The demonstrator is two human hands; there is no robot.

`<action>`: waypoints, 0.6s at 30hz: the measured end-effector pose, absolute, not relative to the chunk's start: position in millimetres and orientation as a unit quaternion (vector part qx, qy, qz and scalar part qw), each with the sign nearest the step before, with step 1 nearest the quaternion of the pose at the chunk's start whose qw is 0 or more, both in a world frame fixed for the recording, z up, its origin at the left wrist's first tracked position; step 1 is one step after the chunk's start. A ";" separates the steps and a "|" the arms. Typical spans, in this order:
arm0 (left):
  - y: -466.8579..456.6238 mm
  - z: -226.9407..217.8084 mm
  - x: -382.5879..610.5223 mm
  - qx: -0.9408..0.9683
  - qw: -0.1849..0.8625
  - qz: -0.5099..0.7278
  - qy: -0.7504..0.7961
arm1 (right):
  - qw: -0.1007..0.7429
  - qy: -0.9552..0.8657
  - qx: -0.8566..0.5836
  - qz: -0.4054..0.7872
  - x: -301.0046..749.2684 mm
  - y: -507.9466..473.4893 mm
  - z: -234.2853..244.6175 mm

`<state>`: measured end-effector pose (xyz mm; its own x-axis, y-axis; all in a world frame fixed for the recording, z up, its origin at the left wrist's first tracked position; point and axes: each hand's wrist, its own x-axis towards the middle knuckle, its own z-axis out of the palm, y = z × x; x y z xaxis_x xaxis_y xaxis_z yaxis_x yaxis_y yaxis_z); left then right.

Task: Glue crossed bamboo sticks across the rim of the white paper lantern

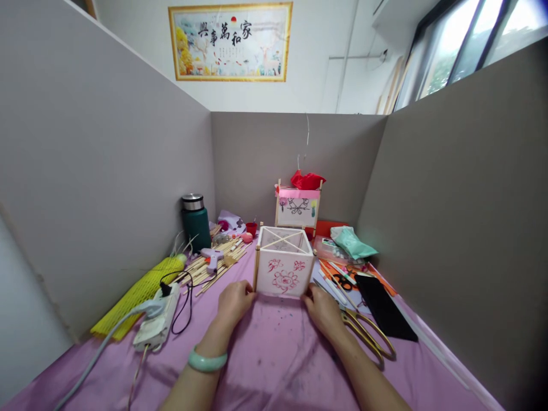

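A square white lantern with wooden corner sticks stands upright on the pink cloth. Red flower drawings mark its front panel, and two thin sticks cross over its open top. At its lower left corner, the fingers of my left hand are closed on the frame. My right hand pinches the lower right corner in the same way. Behind it stands a second lantern, with black line drawings, a pink band and red material on top. Gold-handled scissors lie beside my right forearm.
To the left are a power strip, yellow netting, a lilac glue gun, wooden sticks and a green bottle. On the right lie a black phone-like slab, markers and a tissue pack. Grey partitions enclose the table.
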<state>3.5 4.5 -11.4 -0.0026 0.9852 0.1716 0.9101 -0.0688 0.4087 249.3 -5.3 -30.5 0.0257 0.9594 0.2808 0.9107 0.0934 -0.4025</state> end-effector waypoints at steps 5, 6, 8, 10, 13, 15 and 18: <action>6.4 -13.0 1.9 0.701 0.106 0.211 0.673 | 0.220 -0.701 -0.677 0.056 251.3 -3.0 -30.5; 7.1 -13.1 1.4 0.700 0.108 0.212 0.673 | 0.215 -0.701 -0.678 0.057 251.9 -2.6 -30.6; 8.8 -13.1 -0.2 0.697 0.114 0.212 0.675 | 0.205 -0.700 -0.682 0.058 252.9 -2.2 -30.4; 10.7 -13.0 -2.0 0.693 0.118 0.214 0.678 | 0.197 -0.700 -0.684 0.056 253.5 -2.3 -29.9; 12.2 -12.7 -3.8 0.693 0.125 0.214 0.677 | 0.191 -0.701 -0.685 0.053 253.4 -3.2 -28.7; 11.9 -12.7 -3.5 0.697 0.127 0.212 0.673 | 0.188 -0.703 -0.684 0.051 252.9 -3.7 -28.0; 9.9 -12.5 -1.2 0.699 0.122 0.208 0.673 | 0.184 -0.703 -0.685 0.049 252.0 -3.9 -27.6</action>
<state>-1.2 9.9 -12.5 0.0075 0.9918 0.1273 0.8906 -0.0646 0.4502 252.0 -3.9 -27.6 0.0068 0.9814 0.1917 0.9452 0.0563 -0.3215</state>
